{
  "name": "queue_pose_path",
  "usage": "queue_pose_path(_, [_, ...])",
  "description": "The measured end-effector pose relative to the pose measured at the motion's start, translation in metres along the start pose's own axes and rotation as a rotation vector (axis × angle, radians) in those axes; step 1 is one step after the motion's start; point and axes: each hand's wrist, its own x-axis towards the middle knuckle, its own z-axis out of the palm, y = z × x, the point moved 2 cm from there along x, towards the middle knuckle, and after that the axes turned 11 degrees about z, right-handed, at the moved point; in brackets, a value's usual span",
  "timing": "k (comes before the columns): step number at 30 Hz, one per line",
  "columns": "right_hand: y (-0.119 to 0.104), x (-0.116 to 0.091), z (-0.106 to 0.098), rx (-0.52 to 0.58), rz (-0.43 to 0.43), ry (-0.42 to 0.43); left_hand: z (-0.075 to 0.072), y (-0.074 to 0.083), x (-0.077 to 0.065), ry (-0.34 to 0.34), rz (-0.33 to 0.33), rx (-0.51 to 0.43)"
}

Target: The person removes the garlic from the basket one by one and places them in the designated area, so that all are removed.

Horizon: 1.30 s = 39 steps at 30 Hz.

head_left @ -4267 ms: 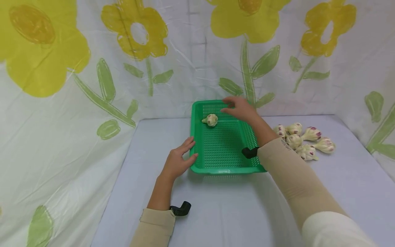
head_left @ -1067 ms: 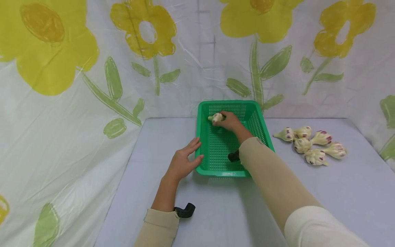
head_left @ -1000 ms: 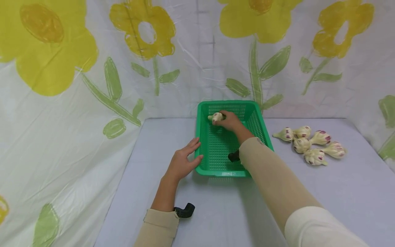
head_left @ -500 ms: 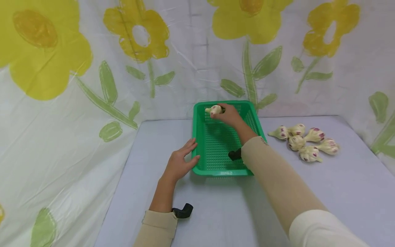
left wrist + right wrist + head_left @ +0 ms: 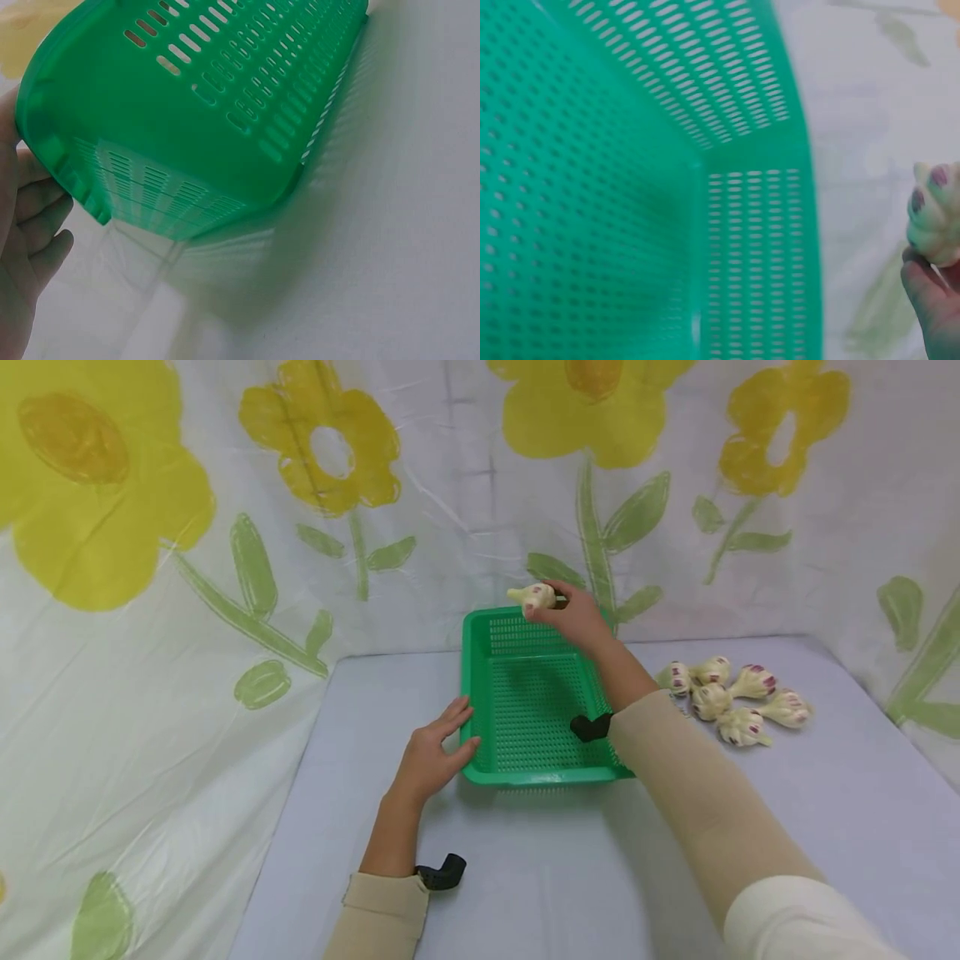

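A cream garlic bulb (image 5: 537,597) with purple marks is held between the thumb and fingers of my right hand (image 5: 579,614), above the back rim of the green basket (image 5: 551,777). In the right wrist view, the bulb (image 5: 936,214) shows at the right edge, past the basket wall (image 5: 754,255). My left hand (image 5: 429,758) rests against the basket's left rim with fingers spread and fairly straight. The left wrist view has its fingertips (image 5: 52,251) touching beneath the basket's rim (image 5: 37,135). No bulb shows inside the basket.
Several more garlic bulbs (image 5: 712,700) lie clustered on the pale table (image 5: 525,877), right of the basket and partly behind the right forearm. A white curtain (image 5: 442,527) printed with yellow flowers hangs behind the table. A black device (image 5: 442,872) sits at the left wrist.
My right hand has taken hold of the bulb that lay inside the basket and raised it above the back rim. The left hand has stayed at the left rim.
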Motion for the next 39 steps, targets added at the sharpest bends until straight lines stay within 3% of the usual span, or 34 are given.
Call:
queue_pose_path(6, [-0.01,-0.024,-0.033,0.037,-0.025,0.047,0.001,-0.001,0.0,0.012,0.007,-0.003])
queue_pose_path(11, [-0.002,-0.048,-0.066,0.04,-0.02,0.108,0.002,0.0,0.001,0.01,-0.001,-0.013])
queue_pose_path(23, [0.055,-0.098,-0.141,0.049,0.083,0.223,0.001,0.001,0.001,-0.008,-0.029,-0.019])
queue_pose_path(31, [0.089,-0.128,-0.173,-0.031,0.22,0.315,0.0,-0.001,0.0,0.006,-0.004,-0.01])
queue_pose_path(39, [0.128,-0.159,-0.197,-0.02,0.299,0.415,0.002,-0.002,0.001,-0.001,0.004,-0.008])
